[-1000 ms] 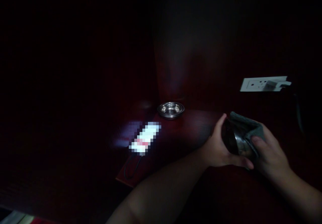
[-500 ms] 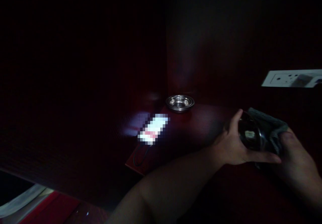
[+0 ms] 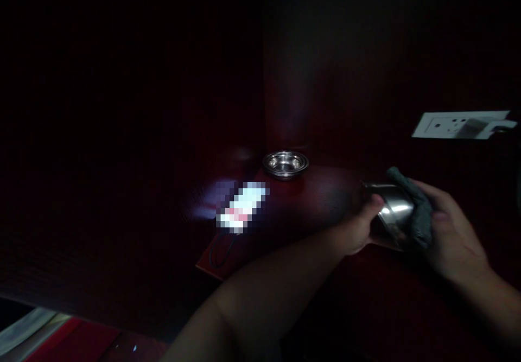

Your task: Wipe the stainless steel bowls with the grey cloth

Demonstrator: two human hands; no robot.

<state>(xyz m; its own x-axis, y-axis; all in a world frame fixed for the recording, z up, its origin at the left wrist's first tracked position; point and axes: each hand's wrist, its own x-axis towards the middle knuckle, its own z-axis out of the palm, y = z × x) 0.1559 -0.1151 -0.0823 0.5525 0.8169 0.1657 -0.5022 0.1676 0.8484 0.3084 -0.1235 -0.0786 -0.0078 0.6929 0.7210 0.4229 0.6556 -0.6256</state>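
Observation:
A shiny metal bowl [image 3: 394, 208] is tilted on its side between my hands, at the right of the head view. My left hand [image 3: 360, 229] grips its near left side, the thumb lying on the metal and the other fingers hidden behind or below. On the bowl's right side, my right hand [image 3: 456, 237] is closed on a dark grey-green cloth [image 3: 421, 215] and presses it against the metal. Further back, a stack of metal bowls [image 3: 286, 165] rests on the dark red surface [image 3: 321, 188].
A phone with a glowing, blurred-out screen [image 3: 243, 207] lies left of the stacked bowls, with a dark cable [image 3: 222, 256] looping from it. A white socket panel [image 3: 459, 125] is on the back wall. The surface's corner [image 3: 199, 266] shows at lower centre. Most of the scene is very dark.
The bowl has turned between my hands; its dark opening showed before, its shiny outer side now. The cloth has shifted along its right edge. The whole view has moved slightly.

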